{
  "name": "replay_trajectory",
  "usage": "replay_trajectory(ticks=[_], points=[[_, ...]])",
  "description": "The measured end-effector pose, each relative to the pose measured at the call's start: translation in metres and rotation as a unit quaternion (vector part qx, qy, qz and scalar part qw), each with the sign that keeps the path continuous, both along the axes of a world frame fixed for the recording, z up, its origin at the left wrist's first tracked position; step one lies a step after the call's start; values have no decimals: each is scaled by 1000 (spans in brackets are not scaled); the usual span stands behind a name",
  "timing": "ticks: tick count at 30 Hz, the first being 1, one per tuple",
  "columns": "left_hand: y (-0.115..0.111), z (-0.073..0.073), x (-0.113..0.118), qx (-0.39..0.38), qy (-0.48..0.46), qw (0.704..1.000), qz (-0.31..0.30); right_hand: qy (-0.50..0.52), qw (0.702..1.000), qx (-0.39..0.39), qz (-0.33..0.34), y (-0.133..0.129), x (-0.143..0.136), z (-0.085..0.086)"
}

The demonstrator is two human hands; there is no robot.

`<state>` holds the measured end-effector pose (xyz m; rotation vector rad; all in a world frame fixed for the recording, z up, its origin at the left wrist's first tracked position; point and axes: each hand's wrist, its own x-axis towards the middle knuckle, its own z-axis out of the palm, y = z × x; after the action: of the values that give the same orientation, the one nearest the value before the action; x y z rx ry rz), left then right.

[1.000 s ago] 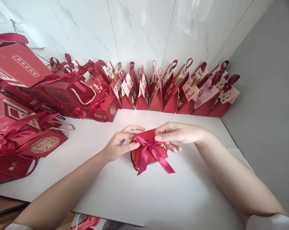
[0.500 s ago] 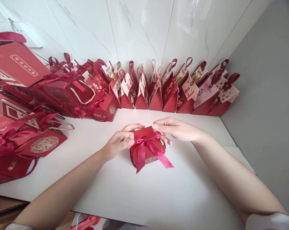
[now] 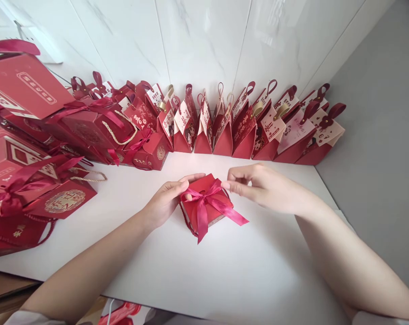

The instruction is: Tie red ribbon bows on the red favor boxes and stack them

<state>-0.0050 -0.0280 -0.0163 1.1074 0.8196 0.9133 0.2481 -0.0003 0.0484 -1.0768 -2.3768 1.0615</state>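
Observation:
A small red gift box (image 3: 195,211) sits on the white tabletop in front of me, tied on top with a shiny crimson ribbon bow (image 3: 204,198) whose two tails hang toward me. A twisted dark red cord runs down its left side. My left hand (image 3: 167,198) grips the box from the left, thumb by the left loop of the bow and fingers behind the lid. At the bow's right loop, my right hand (image 3: 255,185) is closed in a pinch, thumb tip at the ribbon's edge and the other fingers curled.
Several red and white tent-shaped gift boxes (image 3: 223,140) with loop handles line the marbled wall. Stacked ribboned red boxes (image 3: 69,198) crowd the left. A grey panel (image 3: 377,135) bounds the right. Red items (image 3: 123,311) lie below the table's front edge.
My right hand has moved off the box's lid to the right and now pinches at the bow's right loop. The box has turned slightly, with my left hand still on it.

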Motion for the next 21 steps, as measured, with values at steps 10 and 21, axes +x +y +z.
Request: replay_trajectory(ticks=[10, 21], points=[[-1, -3, 0, 16, 41, 999, 23, -102, 994, 33, -29, -32, -21, 1], [-2, -2, 1, 54, 89, 994, 32, -108, 994, 34, -14, -27, -20, 0]])
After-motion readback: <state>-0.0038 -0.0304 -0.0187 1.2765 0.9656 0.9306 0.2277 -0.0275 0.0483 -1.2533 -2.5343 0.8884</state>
